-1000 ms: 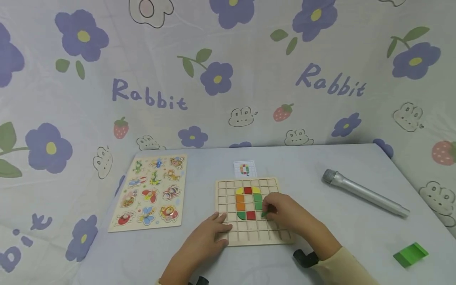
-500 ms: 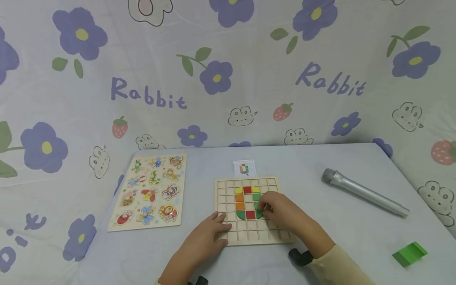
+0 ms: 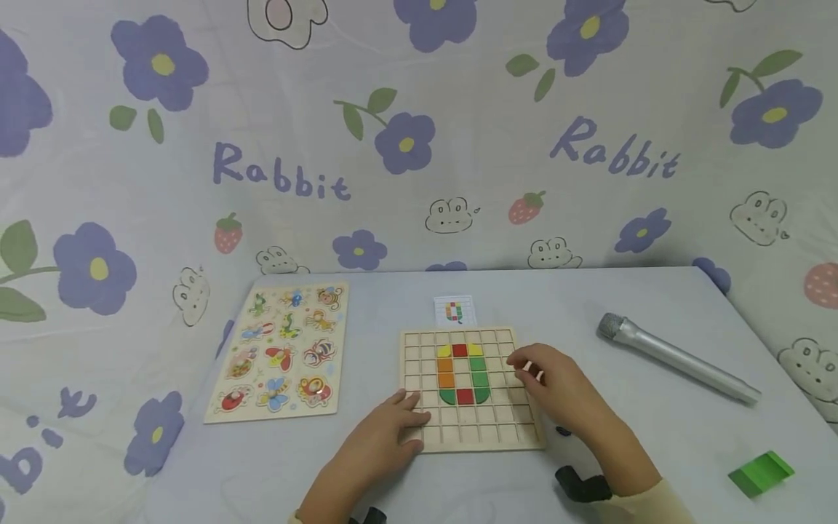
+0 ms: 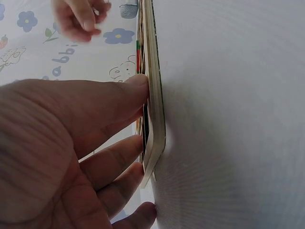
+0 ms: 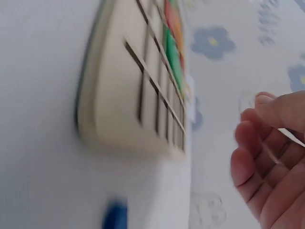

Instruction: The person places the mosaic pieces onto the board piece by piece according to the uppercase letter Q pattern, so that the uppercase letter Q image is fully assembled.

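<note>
A wooden grid board (image 3: 468,437) lies on the table with coloured tiles set in a ring: red, yellow, orange and green. At the ring's lower right corner sits a green rounded tile (image 3: 483,395), flat in its cell. My left hand (image 3: 380,434) rests on the board's lower left edge, fingers spread over the border; in the left wrist view the thumb (image 4: 114,95) touches the rim. Over the board's right edge, my right hand (image 3: 556,382) is raised with loosely bent fingers and holds nothing. The right wrist view shows it apart from the board.
Above the board lies a small pattern card (image 3: 454,311). An insect puzzle board (image 3: 281,356) is at left. A silver microphone (image 3: 677,358) and a green block-like object (image 3: 761,474) lie at right. A small dark blue thing (image 3: 563,431) sits beside the board's right edge.
My right hand brought a green rounded tile into the ring's lower right cell, let go and drew back up and to the right. The left hand has stayed on the board.
</note>
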